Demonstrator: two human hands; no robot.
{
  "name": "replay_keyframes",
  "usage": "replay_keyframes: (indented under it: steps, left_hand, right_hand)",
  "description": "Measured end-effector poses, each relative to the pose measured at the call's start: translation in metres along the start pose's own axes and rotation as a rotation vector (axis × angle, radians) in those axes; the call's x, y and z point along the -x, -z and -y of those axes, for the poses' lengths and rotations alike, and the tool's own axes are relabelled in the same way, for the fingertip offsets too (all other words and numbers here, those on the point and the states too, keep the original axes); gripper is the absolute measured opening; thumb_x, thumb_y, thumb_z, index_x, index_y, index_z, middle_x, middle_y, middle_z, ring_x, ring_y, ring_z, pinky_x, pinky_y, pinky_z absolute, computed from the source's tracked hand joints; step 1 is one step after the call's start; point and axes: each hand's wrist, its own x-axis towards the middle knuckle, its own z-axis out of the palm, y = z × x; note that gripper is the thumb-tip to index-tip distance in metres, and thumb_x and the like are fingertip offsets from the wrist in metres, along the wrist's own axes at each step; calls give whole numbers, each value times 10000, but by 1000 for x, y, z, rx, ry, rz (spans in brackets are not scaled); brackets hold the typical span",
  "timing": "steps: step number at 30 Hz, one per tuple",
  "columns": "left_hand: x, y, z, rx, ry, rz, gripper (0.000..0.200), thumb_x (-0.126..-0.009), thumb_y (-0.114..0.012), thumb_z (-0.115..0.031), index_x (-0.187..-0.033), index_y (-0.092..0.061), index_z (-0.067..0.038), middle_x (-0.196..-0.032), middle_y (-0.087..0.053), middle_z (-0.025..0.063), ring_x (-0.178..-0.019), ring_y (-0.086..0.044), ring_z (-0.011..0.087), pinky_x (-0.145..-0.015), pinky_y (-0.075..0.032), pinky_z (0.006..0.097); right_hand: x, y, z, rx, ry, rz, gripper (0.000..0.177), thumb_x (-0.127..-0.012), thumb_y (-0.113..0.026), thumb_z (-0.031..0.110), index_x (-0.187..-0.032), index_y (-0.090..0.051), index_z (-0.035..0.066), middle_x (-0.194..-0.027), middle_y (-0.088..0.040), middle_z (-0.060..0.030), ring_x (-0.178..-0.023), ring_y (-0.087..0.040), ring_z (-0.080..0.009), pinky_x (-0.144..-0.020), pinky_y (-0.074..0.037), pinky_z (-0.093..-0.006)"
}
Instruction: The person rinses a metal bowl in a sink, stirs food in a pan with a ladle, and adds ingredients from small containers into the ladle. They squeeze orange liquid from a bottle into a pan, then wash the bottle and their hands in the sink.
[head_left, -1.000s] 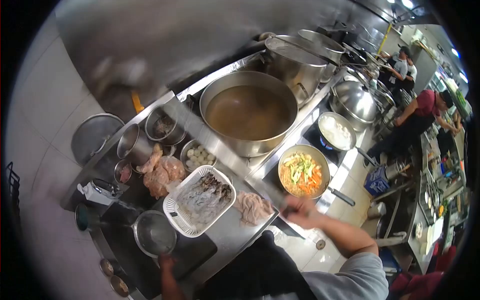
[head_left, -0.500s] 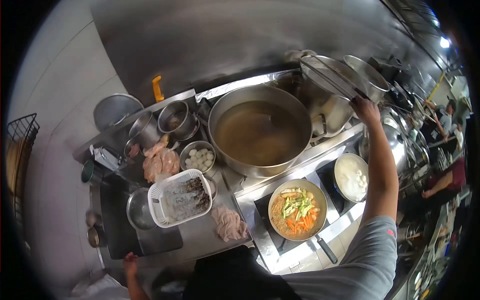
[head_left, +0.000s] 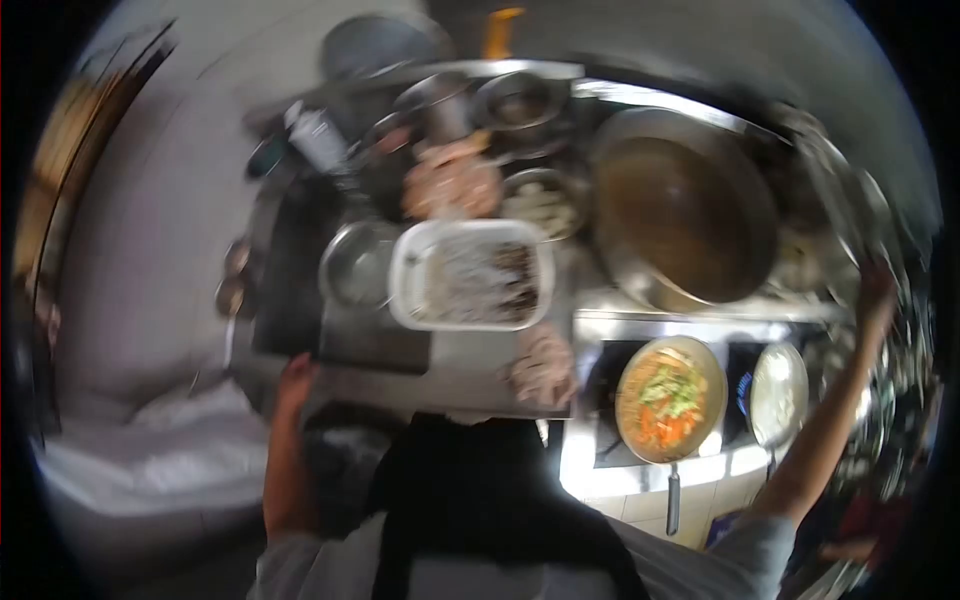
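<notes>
At the far right, my right hand (head_left: 877,285) is stretched out beside the tall pot, closed around the handle end of metal tongs that are badly blurred. Below that forearm sits a pan with white contents (head_left: 779,395). A frying pan (head_left: 672,400) holds noodles, orange strips and green vegetable pieces. My left hand (head_left: 297,375) is low by the counter's front edge, nearest the dark sink area; its fingers are smeared by motion. A white basket (head_left: 400,275) of greyish, dark-tipped seafood, possibly shrimp, stands on the counter between my hands.
A large pot of brown liquid (head_left: 685,215) stands behind the burners. Raw poultry (head_left: 452,185), a bowl of white balls (head_left: 543,205) and a steel bowl (head_left: 358,265) surround the basket. A crumpled cloth (head_left: 543,368) lies near the front edge.
My view has swung right-side down and blurred, bringing the left forearm and counter more into the middle. My right hand stays extended by the tall pot; the pans keep their places.
</notes>
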Motion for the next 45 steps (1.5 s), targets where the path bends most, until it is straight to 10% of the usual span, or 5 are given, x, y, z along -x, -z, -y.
replay_keyframes:
  steps: [7, 13, 16, 29, 45]
  left_hand:
    - [-123, -24, -9, 46, -32, -152, 396, -784, -687, -165, -1137, -624, 2, -1098, -653, 161, -1066, -614, 244, -907, -460, 337]
    - [-320, -90, 128, 144, 193, -117, 550, -740, -731, -214, -1204, -554, 21, -1172, -607, 197, -1106, -588, 297, -922, -451, 360]
    - [-350, -104, 133, 145, 362, -216, 546, -720, -742, -235, -1165, -564, 26, -1124, -630, 196, -1046, -616, 311, -885, -467, 389]
    - [-392, -114, 153, 32, 128, -44, 280, -816, -636, -182, -1009, -628, 20, -958, -651, 204, -883, -632, 346, -779, -480, 424]
    - [-281, 22, 27, 289, 108, -158, 295, -692, -659, -43, -976, -624, 26, -847, -646, 89, -763, -578, 188, -733, -466, 329]
  right_hand:
    - [195, 99, 491, -1411, 469, 1097, 275, -726, -777, 237, -868, -679, 24, -775, -642, -91, -736, -612, -164, -654, -459, -287]
    - [279, -57, 757, -1217, 11, 1658, 476, -875, -629, 313, -1232, -521, 17, -1095, -629, -175, -975, -628, -282, -838, -486, -371]
    - [401, -208, 833, -949, -263, 1324, 700, -810, -672, 435, -1291, -445, -20, -1253, -507, -217, -1117, -550, -298, -931, -429, -369]
    - [410, -362, 868, -1027, -902, 1307, 439, -783, -677, 93, -1159, -486, -26, -1139, -583, -193, -1023, -599, -312, -875, -491, -413]
    - [325, -155, 818, -1350, -624, 1112, 395, -804, -640, 15, -1166, -491, -39, -1097, -613, -163, -1051, -577, -251, -901, -457, -393]
